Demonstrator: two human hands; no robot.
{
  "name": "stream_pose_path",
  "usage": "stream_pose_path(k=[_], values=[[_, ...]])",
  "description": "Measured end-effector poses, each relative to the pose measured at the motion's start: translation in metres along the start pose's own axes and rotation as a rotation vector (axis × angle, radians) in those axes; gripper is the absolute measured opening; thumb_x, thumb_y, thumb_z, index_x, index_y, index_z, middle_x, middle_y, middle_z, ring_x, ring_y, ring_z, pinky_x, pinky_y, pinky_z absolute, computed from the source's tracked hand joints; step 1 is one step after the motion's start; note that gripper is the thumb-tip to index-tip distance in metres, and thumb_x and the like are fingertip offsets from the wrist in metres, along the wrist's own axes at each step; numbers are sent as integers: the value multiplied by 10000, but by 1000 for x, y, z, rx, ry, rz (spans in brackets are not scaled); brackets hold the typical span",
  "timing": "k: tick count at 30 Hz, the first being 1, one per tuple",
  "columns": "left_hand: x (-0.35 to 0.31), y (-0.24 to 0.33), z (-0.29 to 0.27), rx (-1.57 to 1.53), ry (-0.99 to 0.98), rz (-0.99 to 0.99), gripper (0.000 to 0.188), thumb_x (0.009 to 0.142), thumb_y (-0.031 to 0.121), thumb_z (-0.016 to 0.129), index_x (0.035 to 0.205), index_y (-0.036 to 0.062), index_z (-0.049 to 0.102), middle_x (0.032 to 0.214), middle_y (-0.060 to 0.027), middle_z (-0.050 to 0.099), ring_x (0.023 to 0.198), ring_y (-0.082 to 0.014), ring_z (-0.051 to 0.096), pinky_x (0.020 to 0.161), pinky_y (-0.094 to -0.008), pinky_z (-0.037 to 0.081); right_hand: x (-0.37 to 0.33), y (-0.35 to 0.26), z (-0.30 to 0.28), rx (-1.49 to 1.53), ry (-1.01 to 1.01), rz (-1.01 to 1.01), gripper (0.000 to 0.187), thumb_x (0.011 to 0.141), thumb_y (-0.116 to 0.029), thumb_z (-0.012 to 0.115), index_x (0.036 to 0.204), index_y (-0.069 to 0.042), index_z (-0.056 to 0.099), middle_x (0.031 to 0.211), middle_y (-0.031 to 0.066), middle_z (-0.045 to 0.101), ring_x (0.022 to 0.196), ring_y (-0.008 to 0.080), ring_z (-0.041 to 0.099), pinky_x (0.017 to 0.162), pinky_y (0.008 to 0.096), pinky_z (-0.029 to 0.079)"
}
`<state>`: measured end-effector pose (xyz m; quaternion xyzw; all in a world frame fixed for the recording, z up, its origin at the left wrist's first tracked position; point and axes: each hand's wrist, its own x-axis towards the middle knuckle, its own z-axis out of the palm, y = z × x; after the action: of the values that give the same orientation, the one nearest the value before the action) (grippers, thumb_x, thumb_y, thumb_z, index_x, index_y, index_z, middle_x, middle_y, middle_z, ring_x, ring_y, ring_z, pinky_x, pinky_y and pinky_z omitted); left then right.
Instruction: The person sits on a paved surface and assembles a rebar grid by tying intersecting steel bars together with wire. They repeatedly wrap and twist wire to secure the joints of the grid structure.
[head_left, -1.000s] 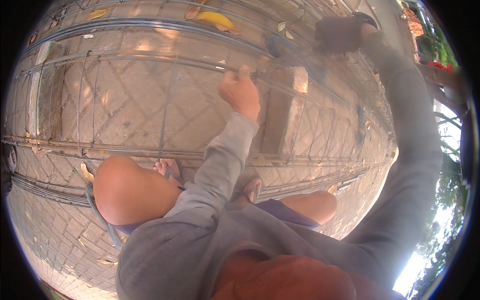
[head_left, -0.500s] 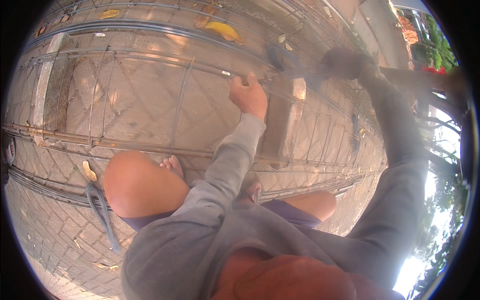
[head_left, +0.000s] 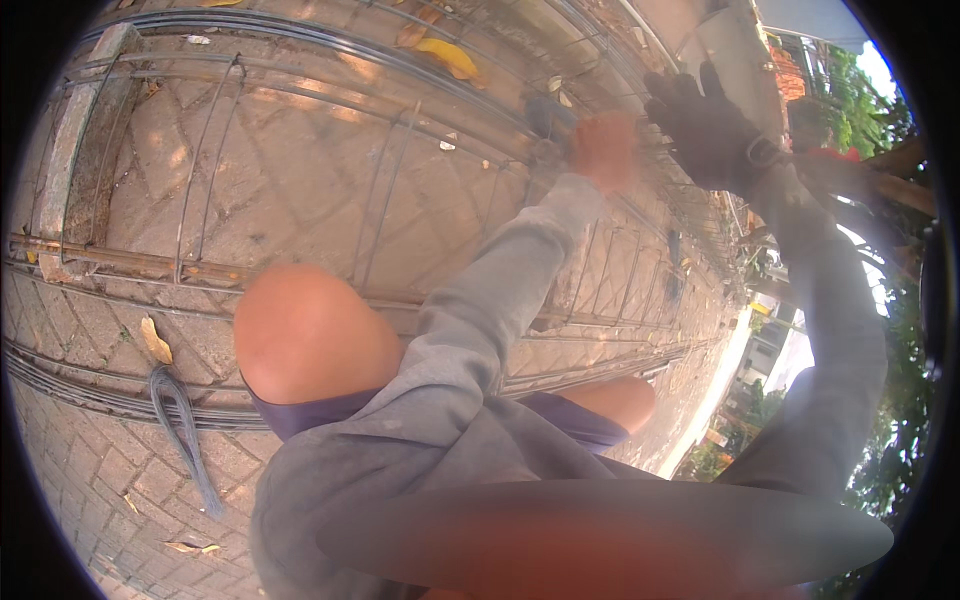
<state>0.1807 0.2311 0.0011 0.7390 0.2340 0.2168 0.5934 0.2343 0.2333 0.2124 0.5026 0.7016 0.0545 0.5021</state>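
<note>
My left hand (head_left: 605, 150), bare and smeared by motion, is at the far rods of a steel rebar cage (head_left: 330, 102). Its fingers are too blurred to show whether they grip anything. To its right, my right hand (head_left: 705, 130) wears a dark glove and is raised above the ground. The gloved fingers stand apart, with nothing visible in them. Thin upright stirrups (head_left: 388, 190) join the cage's far rods to its near rods (head_left: 150, 262). My left forearm reaches across the cage and hides part of it.
A block (head_left: 85, 150) stands under the cage at the left. Several loose rods (head_left: 300, 35) run along the far side, with more rods (head_left: 110, 400) nearer me. A loop of grey wire (head_left: 185, 440) and dry leaves (head_left: 448, 58) lie on the paving (head_left: 130, 450). My knee (head_left: 310, 335) is beside the cage.
My left hand has moved right and slightly farther away along the cage. My gloved hand, blurred and bunched before, now has its fingers spread. The view has shifted somewhat.
</note>
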Motion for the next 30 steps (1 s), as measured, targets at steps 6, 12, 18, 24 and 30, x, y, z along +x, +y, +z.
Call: stream_pose_path(k=[6, 12, 18, 24, 30], values=[[-1, 6, -49, -135, -253, 105, 280, 761, 200, 766, 961, 11, 715, 1006, -211, 713, 1026, -389, 684, 897, -489, 527, -1, 1, -8, 256, -318, 110, 283, 796, -235, 768, 980, -21, 741, 990, 144, 703, 932, 248, 690, 918, 431, 516], [-44, 35, 36, 14, 679, 261, 334, 726, 102, 714, 1048, 67, 632, 1006, -138, 594, 1026, -328, 569, 991, -491, 397, 7, 9, -10, 727, -785, 444, 262, 733, -211, 758, 844, 24, 724, 816, 126, 674, 642, 259, 700, 417, 365, 496], [-42, 20, 79, 187, 598, 295, 270, 746, 78, 683, 1003, 91, 601, 976, -109, 562, 986, -322, 546, 931, -479, 391, -27, -18, 63, 707, -667, 363, 323, 758, -285, 720, 925, -9, 729, 947, 187, 716, 838, 333, 720, 768, 449, 562], [-30, 15, 61, 195, 380, 378, 259, 762, 126, 728, 1005, 120, 640, 939, -97, 613, 945, -310, 596, 879, -489, 413, -41, -16, 53, 656, -207, 190, 348, 829, -320, 728, 1011, -25, 706, 1012, 168, 690, 953, 342, 684, 855, 472, 536], [30, 5, -16, -142, 244, 27, 217, 743, 165, 762, 917, 55, 695, 893, -159, 731, 859, -373, 715, 743, -488, 533, 4, 21, -17, -661, 501, 6, 356, 834, -332, 754, 1101, -100, 710, 1261, 48, 631, 1170, 192, 604, 965, 379, 487]])
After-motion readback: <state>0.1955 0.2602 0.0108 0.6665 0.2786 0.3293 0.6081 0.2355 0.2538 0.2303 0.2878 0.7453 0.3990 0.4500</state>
